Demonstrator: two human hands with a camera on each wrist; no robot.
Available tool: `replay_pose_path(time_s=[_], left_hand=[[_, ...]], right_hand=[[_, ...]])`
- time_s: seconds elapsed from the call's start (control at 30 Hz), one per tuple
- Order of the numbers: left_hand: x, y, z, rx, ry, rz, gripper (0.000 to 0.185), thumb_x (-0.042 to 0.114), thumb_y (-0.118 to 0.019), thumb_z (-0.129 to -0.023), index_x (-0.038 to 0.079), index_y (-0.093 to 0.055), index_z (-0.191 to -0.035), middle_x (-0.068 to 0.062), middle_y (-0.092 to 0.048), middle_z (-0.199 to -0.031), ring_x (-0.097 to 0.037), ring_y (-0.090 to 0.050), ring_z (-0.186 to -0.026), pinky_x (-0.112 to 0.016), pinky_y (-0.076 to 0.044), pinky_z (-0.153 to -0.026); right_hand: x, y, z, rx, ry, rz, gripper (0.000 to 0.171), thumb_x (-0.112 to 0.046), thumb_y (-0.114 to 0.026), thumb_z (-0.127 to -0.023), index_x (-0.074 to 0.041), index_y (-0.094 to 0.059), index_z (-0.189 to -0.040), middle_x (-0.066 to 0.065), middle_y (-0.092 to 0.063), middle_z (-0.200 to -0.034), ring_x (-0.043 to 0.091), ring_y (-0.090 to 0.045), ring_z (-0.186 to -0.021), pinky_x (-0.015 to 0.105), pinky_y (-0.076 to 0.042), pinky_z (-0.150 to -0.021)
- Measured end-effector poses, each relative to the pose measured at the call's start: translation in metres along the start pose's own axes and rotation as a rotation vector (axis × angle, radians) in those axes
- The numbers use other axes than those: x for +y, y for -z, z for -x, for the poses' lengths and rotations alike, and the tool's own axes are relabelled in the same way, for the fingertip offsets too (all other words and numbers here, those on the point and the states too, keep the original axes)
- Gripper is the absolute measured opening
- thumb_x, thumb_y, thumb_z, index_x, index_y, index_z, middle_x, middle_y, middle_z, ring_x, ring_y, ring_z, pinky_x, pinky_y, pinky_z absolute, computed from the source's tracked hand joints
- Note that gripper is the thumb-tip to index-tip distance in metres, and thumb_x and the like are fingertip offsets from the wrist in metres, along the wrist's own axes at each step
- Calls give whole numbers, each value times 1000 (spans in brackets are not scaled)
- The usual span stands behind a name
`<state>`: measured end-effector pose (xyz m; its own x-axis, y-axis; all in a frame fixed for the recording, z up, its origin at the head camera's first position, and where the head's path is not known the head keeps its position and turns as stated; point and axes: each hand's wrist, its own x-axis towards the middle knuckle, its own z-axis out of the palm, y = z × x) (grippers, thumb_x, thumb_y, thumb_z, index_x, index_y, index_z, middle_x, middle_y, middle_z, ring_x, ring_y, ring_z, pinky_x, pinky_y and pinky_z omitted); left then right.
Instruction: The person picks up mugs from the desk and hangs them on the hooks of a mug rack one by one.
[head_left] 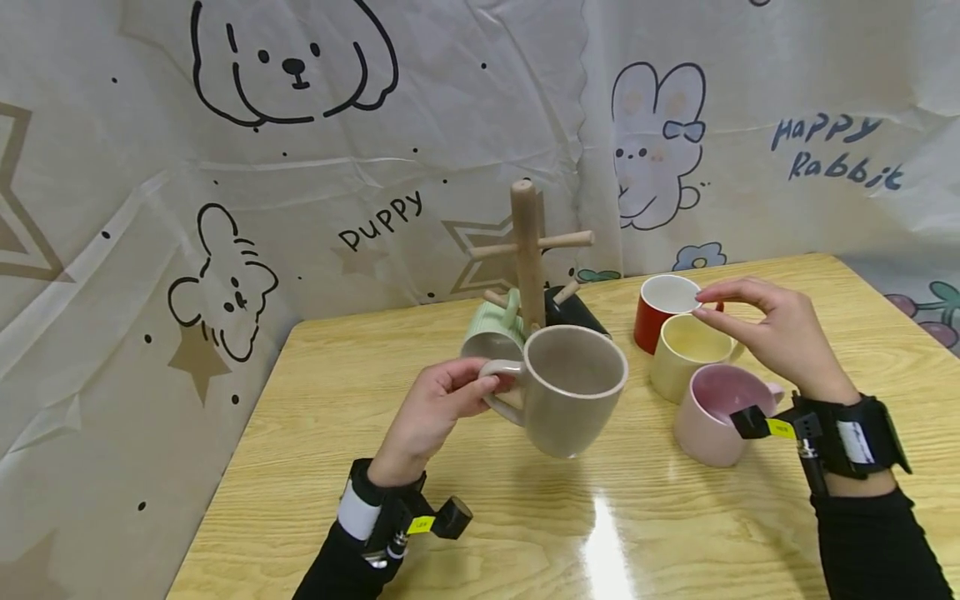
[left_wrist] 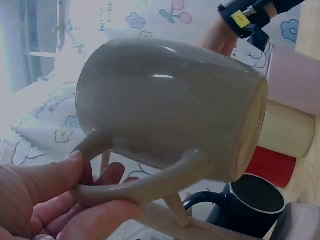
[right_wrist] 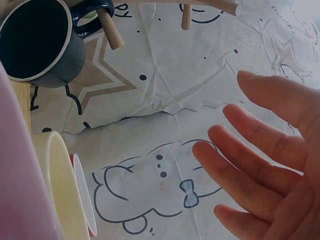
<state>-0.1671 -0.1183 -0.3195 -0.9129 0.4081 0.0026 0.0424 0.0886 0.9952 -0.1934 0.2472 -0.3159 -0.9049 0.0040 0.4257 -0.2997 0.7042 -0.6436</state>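
Above the wooden counter [head_left: 315, 400], the left hand [head_left: 431, 412] pinches the tilted grey ceramic mug [head_left: 573, 390] by its handle, the right hand [head_left: 780, 329] hovering slack-fingered; a loose pinch could drop it.

This looks like a staged recording corner rather than a lived-in kitchen — a pale wood-grain table [head_left: 315, 400] stands against a creased cream backdrop sheet [head_left: 450, 108] printed with cartoon puppies, rabbits and the words "Puppy" and "Happy Rabbit", which closes off the whole view from 9 to 3 o'clock. At 12 o'clock stands a light wooden mug tree with pegs [head_left: 527, 250], and ceramic mugs in several colours cluster around it — homely props set up for handling.
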Motion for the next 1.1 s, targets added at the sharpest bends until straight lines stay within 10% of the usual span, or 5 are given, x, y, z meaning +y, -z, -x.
replay_pose_path(time_s=[0.27,0.4,0.53,0.8,1.1], left_hand=[[-3,-10,1,-164,81,77,34,13,-47,-96,-7,-48,-123,-26,-56,-121,-6,-66,-84,-21,-54,-71],[-2,-13,1,-199,115,105,35,15,-48,-96,-8,-48,-123,-26,-53,-126,-5,-66,-84,-19,-54,-69],[0,-15,2,-206,112,116,35,14,-48,-96,-9,-48,-123,-27,-52,-126,-4,-66,-84,-18,-54,-69],[-2,-15,2,-195,93,116,33,12,-48,-96,-11,-48,-119,-26,-55,-123,-5,-66,-83,-19,-54,-69],[-4,-14,1,-186,103,44,34,15,-50,-95,-6,-51,-121,-25,-59,-119,-7,-66,-87,-23,-54,-73]], right_hand=[[-13,-5,3,-70,23,-51,27,-21,-69,-83,-6,-67,-105,18,-64,-109,-2,-49,-100,54,-37,-91],[-26,-6,9,-132,-56,-103,32,-30,-65,-86,-11,-64,-111,2,-64,-111,1,-52,-105,34,-46,-95],[-36,-10,19,-286,-81,-473,39,-23,-53,-94,-7,-49,-129,-13,-58,-118,-4,-54,-107,10,-45,-85],[-54,-46,54,-624,-272,-941,80,-29,-57,-91,-1,-5,-146,24,-18,-148,9,-46,-115,33,-46,-92],[-86,-83,69,-448,-424,-979,87,-12,-73,-75,-11,-15,-140,9,-40,-124,21,-46,-106,35,-41,-88]])
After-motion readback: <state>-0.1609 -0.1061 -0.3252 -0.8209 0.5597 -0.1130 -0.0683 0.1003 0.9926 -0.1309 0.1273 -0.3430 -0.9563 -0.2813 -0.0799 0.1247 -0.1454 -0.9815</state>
